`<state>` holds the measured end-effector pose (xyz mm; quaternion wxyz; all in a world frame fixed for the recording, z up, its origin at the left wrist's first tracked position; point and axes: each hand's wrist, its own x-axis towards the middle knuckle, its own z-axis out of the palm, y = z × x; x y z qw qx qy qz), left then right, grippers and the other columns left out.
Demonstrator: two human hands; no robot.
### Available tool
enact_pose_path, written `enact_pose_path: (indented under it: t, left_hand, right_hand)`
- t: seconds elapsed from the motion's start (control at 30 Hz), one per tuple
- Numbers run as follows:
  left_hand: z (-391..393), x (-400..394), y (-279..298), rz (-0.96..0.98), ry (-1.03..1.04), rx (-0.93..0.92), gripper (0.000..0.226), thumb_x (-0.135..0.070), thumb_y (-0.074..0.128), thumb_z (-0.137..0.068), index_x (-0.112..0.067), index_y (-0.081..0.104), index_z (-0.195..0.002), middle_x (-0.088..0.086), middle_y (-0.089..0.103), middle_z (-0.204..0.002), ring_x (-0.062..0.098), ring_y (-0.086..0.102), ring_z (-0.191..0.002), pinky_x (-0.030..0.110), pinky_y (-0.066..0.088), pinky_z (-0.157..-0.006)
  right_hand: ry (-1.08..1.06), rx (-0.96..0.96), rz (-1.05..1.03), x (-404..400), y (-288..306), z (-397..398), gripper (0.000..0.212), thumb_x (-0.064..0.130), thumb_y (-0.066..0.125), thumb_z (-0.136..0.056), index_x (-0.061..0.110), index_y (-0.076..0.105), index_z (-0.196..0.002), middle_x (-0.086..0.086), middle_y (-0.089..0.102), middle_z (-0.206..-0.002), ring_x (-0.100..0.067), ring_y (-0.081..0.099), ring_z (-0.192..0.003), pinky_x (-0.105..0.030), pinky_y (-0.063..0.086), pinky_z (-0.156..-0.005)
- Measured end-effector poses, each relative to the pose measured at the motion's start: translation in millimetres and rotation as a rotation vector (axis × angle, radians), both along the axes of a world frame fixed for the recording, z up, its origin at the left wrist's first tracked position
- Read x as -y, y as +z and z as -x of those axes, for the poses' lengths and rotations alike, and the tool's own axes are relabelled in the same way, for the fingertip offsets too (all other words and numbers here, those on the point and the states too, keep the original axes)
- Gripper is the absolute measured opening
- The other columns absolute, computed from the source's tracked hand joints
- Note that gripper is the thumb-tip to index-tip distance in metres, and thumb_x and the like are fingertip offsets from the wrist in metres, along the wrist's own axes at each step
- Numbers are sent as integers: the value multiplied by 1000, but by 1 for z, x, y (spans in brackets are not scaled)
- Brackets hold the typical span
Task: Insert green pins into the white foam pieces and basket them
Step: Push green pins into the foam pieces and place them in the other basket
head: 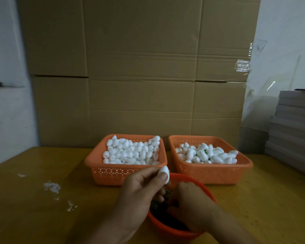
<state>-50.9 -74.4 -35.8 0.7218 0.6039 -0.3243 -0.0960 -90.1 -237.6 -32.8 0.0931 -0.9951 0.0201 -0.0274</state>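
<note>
My left hand (141,189) pinches one white egg-shaped foam piece (164,173) between thumb and fingers, above the rim of a round orange bowl (173,229). Dark green pins (158,206) lie in that bowl. My right hand (192,201) reaches down into the bowl with its fingers curled among the pins; the fingertips are hidden. Behind stand two orange perforated baskets: the left basket (113,171) is heaped with plain foam pieces, the right basket (218,173) holds foam pieces with a bit of green showing among them.
The yellow-brown table (42,199) carries white smears left of the bowl. Large cardboard boxes (139,67) form a wall right behind the baskets. A stack of grey flat boards (292,127) sits at the right edge.
</note>
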Motion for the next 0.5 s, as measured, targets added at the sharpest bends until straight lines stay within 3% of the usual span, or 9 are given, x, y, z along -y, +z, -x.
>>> enact_pose_path:
  t: [0.17,0.27,0.33,0.5]
  left_hand:
    - [4,-2,8,181,-73,-250,35,-27,64,-80,-23,74,-113,20,70,-84,20,60,-66,26,49,-55]
    - [5,-5,13,199,-88,-327,39,-27,59,-83,-12,69,-118,25,69,-84,21,60,-63,27,48,-52]
    - [4,-6,14,208,-100,-389,40,-28,58,-84,-5,65,-116,27,69,-85,21,61,-62,27,48,-52]
    - [1,-9,16,210,-125,-499,38,-36,64,-85,-6,68,-109,23,70,-83,21,63,-60,26,49,-49]
  right_hand:
    - [-38,102,-1,-1,-2,0,27,38,65,-89,13,66,-80,-2,68,-81,-22,64,-77,-38,54,-75]
    - [-57,181,14,0,-2,-1,34,48,64,-88,16,66,-79,-1,67,-77,-20,64,-73,-38,54,-71]
    - [-70,237,-33,2,0,0,41,52,64,-87,15,63,-72,-3,64,-68,-18,60,-63,-37,49,-65]
    - [-42,373,-244,4,4,4,45,48,69,-88,15,62,-60,3,55,-50,-7,46,-44,-29,40,-48]
